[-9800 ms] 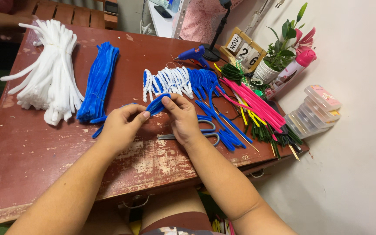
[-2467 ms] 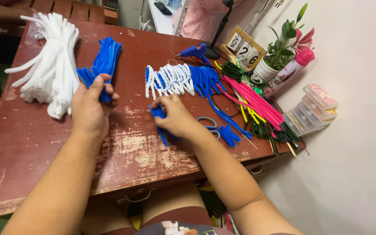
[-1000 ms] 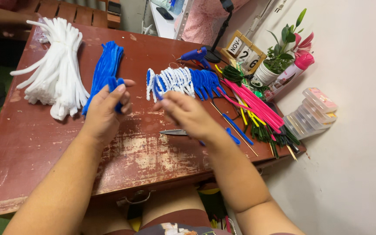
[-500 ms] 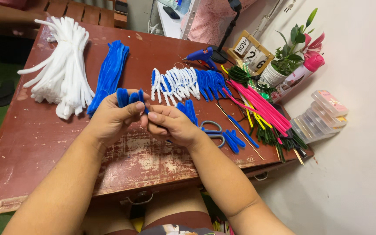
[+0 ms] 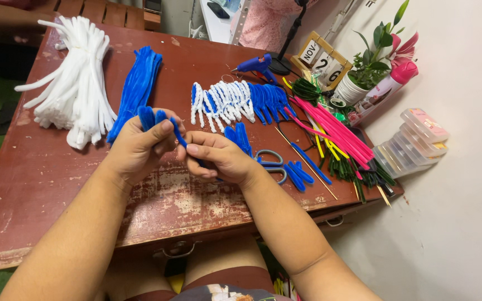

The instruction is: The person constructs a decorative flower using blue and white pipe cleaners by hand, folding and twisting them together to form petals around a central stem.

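Nearby, scissors (image 5: 271,161) beside hands (image 5: 182,147)

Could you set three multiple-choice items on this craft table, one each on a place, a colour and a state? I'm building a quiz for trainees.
1. Where is the white bundle?
A. far left of the table
B. beside the scissors
C. on the floor

2. What colour is the glue gun?
A. pink
B. blue
C. green

3. What are both hands doing?
A. resting flat
B. pinching blue stems
C. holding scissors

Answers:
1 A: it lies by the left edge.
2 B: its body is blue.
3 B: left hand and right hand meet around the blue stems.
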